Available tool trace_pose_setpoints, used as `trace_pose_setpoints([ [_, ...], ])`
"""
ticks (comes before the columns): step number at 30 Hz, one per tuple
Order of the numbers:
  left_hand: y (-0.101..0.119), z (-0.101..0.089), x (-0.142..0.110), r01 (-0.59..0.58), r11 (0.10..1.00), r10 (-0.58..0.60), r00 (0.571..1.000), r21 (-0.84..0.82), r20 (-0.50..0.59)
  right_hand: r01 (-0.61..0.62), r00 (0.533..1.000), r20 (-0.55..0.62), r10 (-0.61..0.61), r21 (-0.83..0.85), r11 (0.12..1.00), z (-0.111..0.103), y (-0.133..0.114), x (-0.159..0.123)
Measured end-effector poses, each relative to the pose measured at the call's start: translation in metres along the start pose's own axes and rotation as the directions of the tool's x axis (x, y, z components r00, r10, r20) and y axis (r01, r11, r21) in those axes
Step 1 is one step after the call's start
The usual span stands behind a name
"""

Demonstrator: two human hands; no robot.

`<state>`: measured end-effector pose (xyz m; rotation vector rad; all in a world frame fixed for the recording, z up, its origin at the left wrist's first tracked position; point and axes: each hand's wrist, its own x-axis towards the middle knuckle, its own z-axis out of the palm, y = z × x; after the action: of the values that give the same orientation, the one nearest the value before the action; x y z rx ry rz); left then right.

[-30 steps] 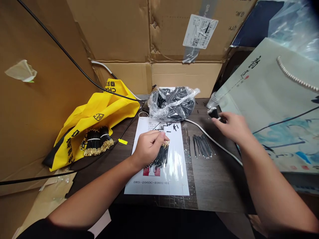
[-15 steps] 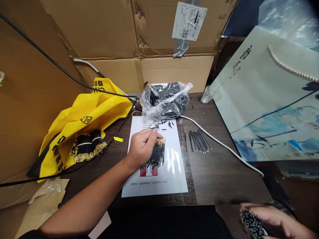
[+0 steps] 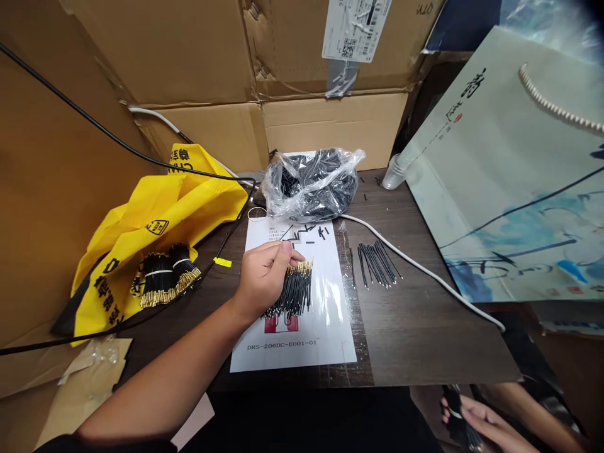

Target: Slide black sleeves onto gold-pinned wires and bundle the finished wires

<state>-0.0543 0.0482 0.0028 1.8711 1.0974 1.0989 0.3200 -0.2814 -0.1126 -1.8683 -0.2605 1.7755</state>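
My left hand (image 3: 262, 283) grips a sheaf of gold-tipped black pins (image 3: 295, 290) on a printed white sheet (image 3: 335, 333) at lower centre; at lower right, my right hand (image 3: 486, 425) clasps a banded bundle (image 3: 453, 412). A slackened grip could scatter pins.

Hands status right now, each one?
Left hand: closed, holding gold-tipped black pins.
Right hand: closed, holding a banded bundle of black pins.

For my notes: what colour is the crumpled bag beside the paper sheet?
The bag is yellow with black print, in the head view.
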Motion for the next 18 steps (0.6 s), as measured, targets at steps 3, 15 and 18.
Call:
trace_pose_setpoints([
  [3, 0.001, 0.0, 0.0, -0.008, 1.0, 0.008, 1.0, 0.002, 0.007, 0.024, 0.983, -0.184, 0.003, 0.146, 0.989, 0.001, 0.021, 0.029],
  [15, -0.001, -0.001, -0.002, -0.019, 1.0, 0.019, 1.0, 0.018, 0.008, 0.239, 0.903, -0.32, -0.286, -0.177, 0.955, 0.02, 0.02, 0.057],
  [18, -0.001, -0.001, -0.002, -0.026, 0.999, 0.026, 1.0, 0.018, 0.008, 0.215, 0.928, -0.234, -0.29, -0.3, 0.929, -0.002, -0.017, 0.05],
])
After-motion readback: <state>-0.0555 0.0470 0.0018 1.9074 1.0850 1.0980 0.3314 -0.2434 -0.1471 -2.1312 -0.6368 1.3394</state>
